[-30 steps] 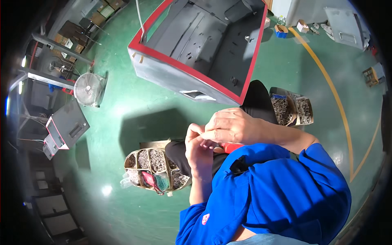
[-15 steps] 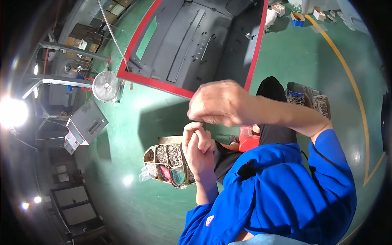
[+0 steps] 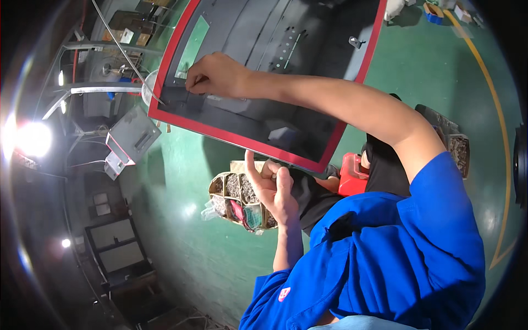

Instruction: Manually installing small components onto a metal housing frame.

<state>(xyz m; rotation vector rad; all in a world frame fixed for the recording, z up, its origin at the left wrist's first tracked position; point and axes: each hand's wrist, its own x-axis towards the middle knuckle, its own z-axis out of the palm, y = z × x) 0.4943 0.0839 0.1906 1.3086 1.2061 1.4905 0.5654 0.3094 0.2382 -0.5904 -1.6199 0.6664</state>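
Note:
A large grey metal cabinet (image 3: 250,113) with a red rim (image 3: 236,143) is tilted before me, its open side facing up. My right hand (image 3: 217,76) reaches over its near left corner, fingers closed in a pinch close to a green strip (image 3: 192,48) on the inner wall. Anything between those fingertips is hidden. Below the near rim is my left hand (image 3: 273,190), its index finger raised to the rim's edge and the other fingers curled in. I cannot make out what, if anything, sits in that curl.
Beside my left wrist a divided container (image 3: 234,190) of small metal parts stands on the green floor. A red stool-like object (image 3: 353,175) is by my legs. Another parts bin (image 3: 457,151) stands right. Left are a fan (image 3: 148,88) and a grey box-shaped machine (image 3: 133,135).
My right hand has left my left hand and moved left and away over the cabinet corner. The left index finger has straightened toward the rim. The view has shifted, bringing the cabinet lower.

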